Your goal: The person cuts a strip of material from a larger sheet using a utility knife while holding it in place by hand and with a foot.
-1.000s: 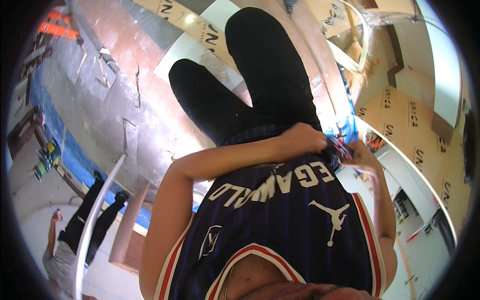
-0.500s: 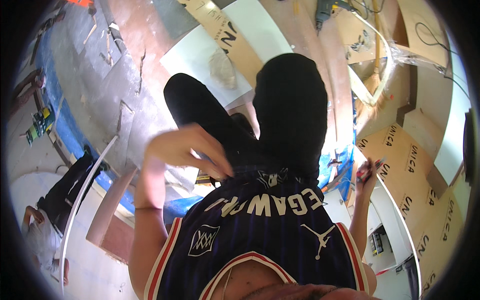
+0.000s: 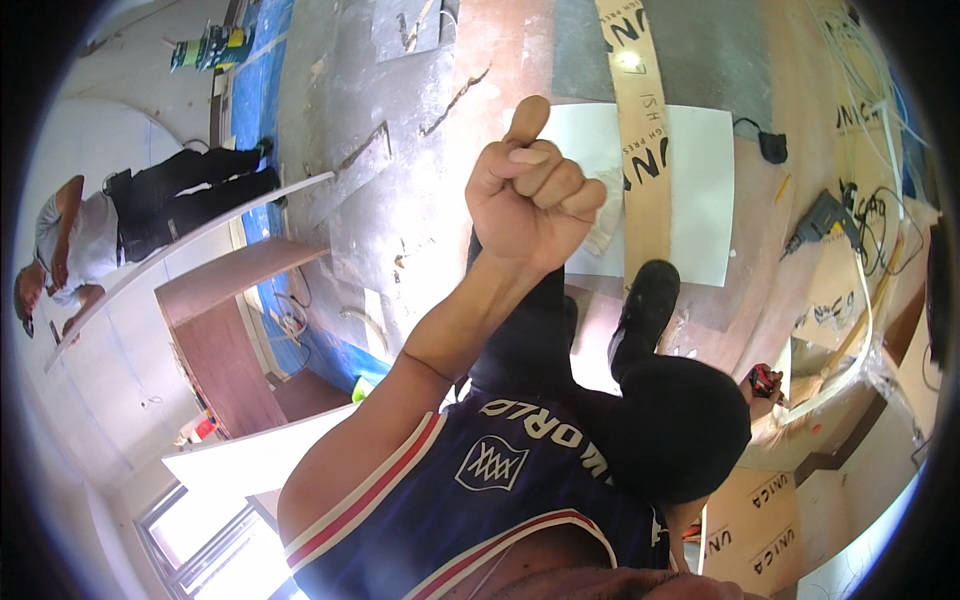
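Observation:
My left hand (image 3: 535,200) is raised in the middle of the view, curled into a fist except for one finger extended upward. I see nothing held in it. Low at the right, beside my bent knee (image 3: 680,430), my right hand (image 3: 762,396) grips a red-and-black hand tool (image 3: 766,380), partly hidden by the fingers. A white sheet (image 3: 700,200) lies beyond my feet under a printed tan strip (image 3: 645,230). My black shoe (image 3: 645,305) is near the sheet's lower edge.
A power drill (image 3: 820,225) and coiled cables lie at the right near cardboard (image 3: 760,530). At the left are another person (image 3: 150,210), a long white strip (image 3: 200,235), a plywood box (image 3: 220,380) and blue floor covering (image 3: 260,100). Another tool (image 3: 215,45) is at upper left.
My left hand has risen from my waist and curled its fingers. My right hand, still holding the tool, has moved lower in view. My legs and body have shifted, and the view has turned.

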Available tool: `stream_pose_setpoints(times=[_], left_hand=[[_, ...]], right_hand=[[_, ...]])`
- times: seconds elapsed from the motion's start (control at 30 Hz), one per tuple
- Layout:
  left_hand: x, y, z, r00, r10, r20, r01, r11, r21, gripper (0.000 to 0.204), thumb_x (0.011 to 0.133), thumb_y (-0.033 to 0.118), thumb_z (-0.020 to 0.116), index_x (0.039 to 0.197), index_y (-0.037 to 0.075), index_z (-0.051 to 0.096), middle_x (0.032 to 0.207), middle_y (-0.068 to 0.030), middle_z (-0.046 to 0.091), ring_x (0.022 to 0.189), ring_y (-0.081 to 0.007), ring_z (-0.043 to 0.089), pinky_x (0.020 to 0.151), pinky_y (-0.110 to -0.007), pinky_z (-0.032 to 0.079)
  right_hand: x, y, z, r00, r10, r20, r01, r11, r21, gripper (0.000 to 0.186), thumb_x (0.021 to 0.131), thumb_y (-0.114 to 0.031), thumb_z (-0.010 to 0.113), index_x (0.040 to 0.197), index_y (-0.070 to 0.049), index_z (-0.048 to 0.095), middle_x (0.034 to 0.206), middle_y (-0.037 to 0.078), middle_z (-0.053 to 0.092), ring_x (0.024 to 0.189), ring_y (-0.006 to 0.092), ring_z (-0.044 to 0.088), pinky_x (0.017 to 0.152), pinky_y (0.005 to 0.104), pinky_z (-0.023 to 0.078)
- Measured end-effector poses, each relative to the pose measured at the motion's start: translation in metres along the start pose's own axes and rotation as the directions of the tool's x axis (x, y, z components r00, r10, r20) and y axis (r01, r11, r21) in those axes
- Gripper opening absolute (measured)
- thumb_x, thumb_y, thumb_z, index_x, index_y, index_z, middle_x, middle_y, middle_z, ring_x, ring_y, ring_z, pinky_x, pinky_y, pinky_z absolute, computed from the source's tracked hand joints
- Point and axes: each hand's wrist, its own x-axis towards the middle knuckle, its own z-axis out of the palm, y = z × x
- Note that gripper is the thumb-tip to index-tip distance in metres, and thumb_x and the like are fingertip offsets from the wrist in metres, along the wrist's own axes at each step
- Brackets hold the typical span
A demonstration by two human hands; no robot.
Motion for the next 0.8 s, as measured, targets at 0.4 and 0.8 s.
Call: stream_pose_setpoints(times=[0.4,0.8], left_hand=[[0.010,0.003,-0.008,0.959,-0.054,0.278,0.041,0.998,0.055,0.008,0.101,0.013,0.034,0.106,0.019,0.036,0.050,0.0091,0.017,0.039,-0.0088,0.011,0.045,-0.028,0.020],[0.008,0.012,-0.016,0.941,-0.070,0.332,0.089,0.995,-0.042,0.017,0.095,0.005,0.039,0.107,0.017,0.036,0.048,0.0085,0.018,0.036,-0.0089,0.011,0.042,-0.028,0.017]], right_hand=[[0.042,0.058,0.035,1.000,0.003,0.027,0.003,0.977,-0.214,0.019,0.096,-0.007,0.062,0.108,0.004,0.069,0.077,0.007,0.060,0.069,0.0192,0.056,0.068,0.0348,0.049],[0.039,0.084,0.029,0.995,0.076,0.059,-0.054,0.950,-0.306,0.016,0.095,-0.004,0.062,0.106,0.002,0.072,0.078,0.007,0.062,0.071,0.0177,0.058,0.066,0.0348,0.049]])
